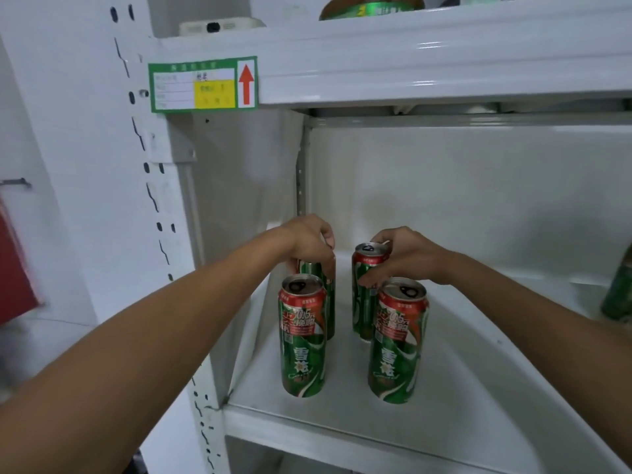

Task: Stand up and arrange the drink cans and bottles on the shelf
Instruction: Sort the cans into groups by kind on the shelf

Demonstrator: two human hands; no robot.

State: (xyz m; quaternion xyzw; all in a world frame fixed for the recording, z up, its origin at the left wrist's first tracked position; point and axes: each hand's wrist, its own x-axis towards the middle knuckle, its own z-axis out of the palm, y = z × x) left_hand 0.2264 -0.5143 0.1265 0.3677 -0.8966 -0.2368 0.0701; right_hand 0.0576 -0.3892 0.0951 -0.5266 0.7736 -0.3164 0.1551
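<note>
Several tall green-and-red drink cans stand upright on the white shelf. My left hand grips the top of the rear left can from above. My right hand holds the rear right can near its top. In front of them stand the front left can and the front right can, both untouched. The rear left can's top is hidden under my fingers.
Another green can shows at the right edge of the same shelf. A green bottle and a white box sit on the upper shelf. A green label with a red arrow is on the upper shelf's edge. A perforated upright post stands left.
</note>
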